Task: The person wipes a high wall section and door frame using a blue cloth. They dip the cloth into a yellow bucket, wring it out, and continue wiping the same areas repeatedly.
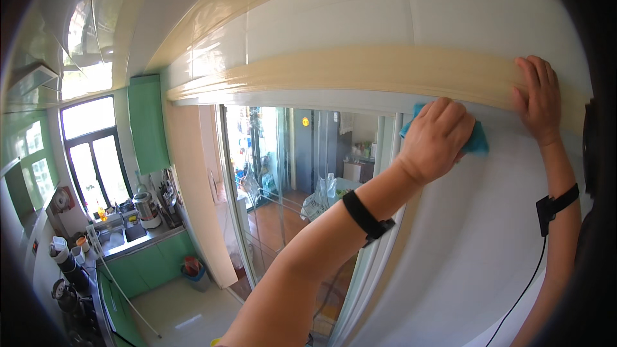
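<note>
My left hand grips a teal cloth, with the fingers bunched over it. It presses the cloth against the underside of a white door-frame header, just below a beige trim board. Part of the cloth sticks out on both sides of the fist. My right hand rests with its palm towards the beige trim's right end, thumb apart from the fingers, holding nothing. Each forearm wears a black strap; a thin cable hangs from the right one.
Below is a glass sliding door with a room behind it. To the left are green cabinets, a steel sink, a stove and a window. A white pole leans on the counter. A bin stands on the floor.
</note>
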The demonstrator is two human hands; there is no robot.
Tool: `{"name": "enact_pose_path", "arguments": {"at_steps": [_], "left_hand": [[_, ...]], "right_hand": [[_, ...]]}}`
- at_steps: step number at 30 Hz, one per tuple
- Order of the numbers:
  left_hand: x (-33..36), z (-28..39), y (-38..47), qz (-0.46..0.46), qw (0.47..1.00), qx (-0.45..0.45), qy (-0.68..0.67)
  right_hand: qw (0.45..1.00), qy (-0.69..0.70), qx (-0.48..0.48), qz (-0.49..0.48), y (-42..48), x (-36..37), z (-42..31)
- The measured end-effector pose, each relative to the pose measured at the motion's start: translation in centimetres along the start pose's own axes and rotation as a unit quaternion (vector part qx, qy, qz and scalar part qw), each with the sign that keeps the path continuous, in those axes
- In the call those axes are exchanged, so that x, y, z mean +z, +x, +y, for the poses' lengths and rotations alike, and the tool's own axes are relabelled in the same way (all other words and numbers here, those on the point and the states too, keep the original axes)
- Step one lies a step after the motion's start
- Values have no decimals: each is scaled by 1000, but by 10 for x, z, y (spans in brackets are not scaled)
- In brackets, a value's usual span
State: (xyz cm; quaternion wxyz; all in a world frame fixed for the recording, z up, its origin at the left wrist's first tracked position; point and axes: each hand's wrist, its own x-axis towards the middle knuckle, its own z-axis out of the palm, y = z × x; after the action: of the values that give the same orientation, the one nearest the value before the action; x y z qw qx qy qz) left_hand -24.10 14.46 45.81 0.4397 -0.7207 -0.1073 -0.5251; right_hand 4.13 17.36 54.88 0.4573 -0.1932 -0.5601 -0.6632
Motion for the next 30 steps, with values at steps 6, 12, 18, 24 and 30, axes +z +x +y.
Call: {"name": "enact_pose_path", "arguments": {"at_steps": [6, 12, 18, 24, 30], "left_hand": [[-40, -106, -76, -31, 967, -4, 251], [-127, -154, -127, 36, 852, -406, 329], [-61, -124, -117, 57, 921, -281, 264], [-3, -40, -32, 138, 977, 25, 162], [42, -22, -37, -29, 996, -14, 81]], "right_hand": [[1000, 6, -6, 26, 4, -1, -3], [1000, 9, 2, 12, 4, -4, -9], [1000, 12, -2, 9, 2, -3, -11], [1000, 3, -2, -2, 2, -1, -8], [1000, 18, -1, 17, 6, -4, -5]]}}
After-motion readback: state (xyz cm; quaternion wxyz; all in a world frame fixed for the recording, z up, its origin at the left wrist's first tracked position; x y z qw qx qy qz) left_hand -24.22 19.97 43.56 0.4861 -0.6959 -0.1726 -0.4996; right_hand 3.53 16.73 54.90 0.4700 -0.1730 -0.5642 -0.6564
